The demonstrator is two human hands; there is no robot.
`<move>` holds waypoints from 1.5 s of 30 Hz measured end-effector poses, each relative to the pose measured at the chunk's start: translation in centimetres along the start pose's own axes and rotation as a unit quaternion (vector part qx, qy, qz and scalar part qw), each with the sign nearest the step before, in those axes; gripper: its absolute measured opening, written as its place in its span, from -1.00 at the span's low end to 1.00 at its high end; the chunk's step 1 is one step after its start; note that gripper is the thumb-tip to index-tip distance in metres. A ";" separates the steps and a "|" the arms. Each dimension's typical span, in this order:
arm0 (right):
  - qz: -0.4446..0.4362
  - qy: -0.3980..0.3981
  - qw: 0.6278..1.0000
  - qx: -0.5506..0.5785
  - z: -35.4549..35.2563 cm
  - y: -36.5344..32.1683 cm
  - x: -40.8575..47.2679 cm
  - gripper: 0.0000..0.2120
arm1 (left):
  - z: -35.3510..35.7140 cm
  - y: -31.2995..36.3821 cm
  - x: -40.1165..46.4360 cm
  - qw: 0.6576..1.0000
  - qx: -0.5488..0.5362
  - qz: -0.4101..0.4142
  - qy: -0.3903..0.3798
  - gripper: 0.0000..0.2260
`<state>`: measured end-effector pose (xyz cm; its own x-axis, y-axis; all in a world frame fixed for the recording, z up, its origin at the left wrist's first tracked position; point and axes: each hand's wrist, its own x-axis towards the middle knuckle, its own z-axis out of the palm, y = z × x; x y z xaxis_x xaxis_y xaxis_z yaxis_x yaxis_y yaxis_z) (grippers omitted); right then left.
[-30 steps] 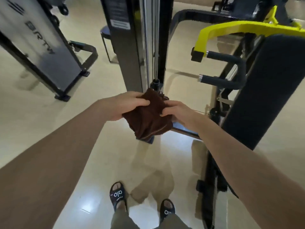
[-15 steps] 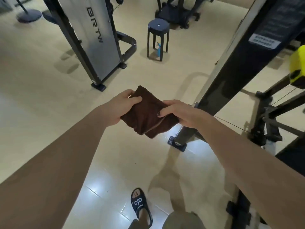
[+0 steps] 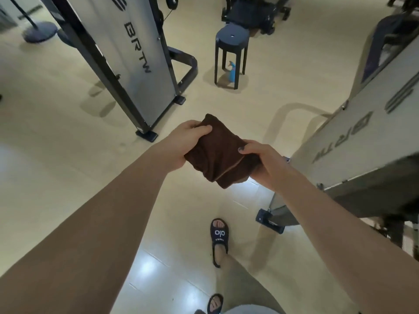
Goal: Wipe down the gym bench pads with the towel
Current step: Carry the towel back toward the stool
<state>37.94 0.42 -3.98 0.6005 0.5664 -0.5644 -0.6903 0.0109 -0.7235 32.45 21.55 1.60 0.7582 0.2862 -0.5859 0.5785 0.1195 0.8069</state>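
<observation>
A folded dark brown towel (image 3: 217, 155) hangs in the air in front of me at about waist height. My left hand (image 3: 188, 139) grips its upper left corner with thumb on top. My right hand (image 3: 260, 159) grips its right edge, fingers curled under the cloth. A dark bench pad (image 3: 390, 26) shows at the upper right edge behind a grey machine. My feet in dark slides (image 3: 218, 234) stand on the pale floor below.
A grey BRTW weight-stack machine (image 3: 136, 64) stands ahead on the left, another grey machine (image 3: 353, 141) close on my right. A dark stool (image 3: 231, 39) with a blue spray bottle (image 3: 232, 72) beneath it stands ahead. More dark equipment (image 3: 254, 10) lies beyond.
My view has swung left, away from the yellow-framed machine and its black pad, toward the open floor and stool. Both hands keep hold of the towel. My feet have stepped forward.
</observation>
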 end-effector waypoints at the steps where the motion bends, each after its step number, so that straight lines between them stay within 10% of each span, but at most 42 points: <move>1: 0.008 -0.008 1.000 0.013 0.1 -1.0 2.3 -0.65 | -0.4 1.3 2.2 1.000 -0.003 -0.002 0.007 -0.73; 4: 0.034 -0.031 0.998 0.042 0.5 -4.2 8.4 -0.89 | -1.8 5.0 8.5 1.000 -0.019 -0.008 0.019 -0.71; 11: 0.066 -0.072 0.995 0.014 1.8 -13.7 20.2 -0.70 | -5.2 14.9 20.6 0.999 -0.023 -0.017 0.030 -0.71; 23: 0.045 0.140 0.985 0.092 0.9 -29.7 46.2 -0.59 | -9.7 29.2 49.1 0.994 0.052 -0.064 -0.070 -0.67; 27: 0.038 0.188 0.976 0.100 -1.0 -35.5 53.9 -0.90 | -9.4 34.9 58.0 0.987 0.088 -0.066 -0.117 -0.65; 33: 0.024 0.270 0.958 0.094 -6.3 -45.1 65.4 -0.46 | -6.6 42.3 72.0 0.977 0.156 -0.048 -0.134 -0.62; 45: 0.018 0.283 0.947 -0.147 -21.8 -57.7 97.1 -0.51 | 1.3 47.4 106.1 0.983 0.163 -0.073 -0.052 -0.54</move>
<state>144.88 36.78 -25.68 0.7559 0.0276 -0.6541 -0.6228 -0.2776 -0.7315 140.72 56.30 -22.38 0.6769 0.1888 -0.7114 0.7360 -0.1633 0.6570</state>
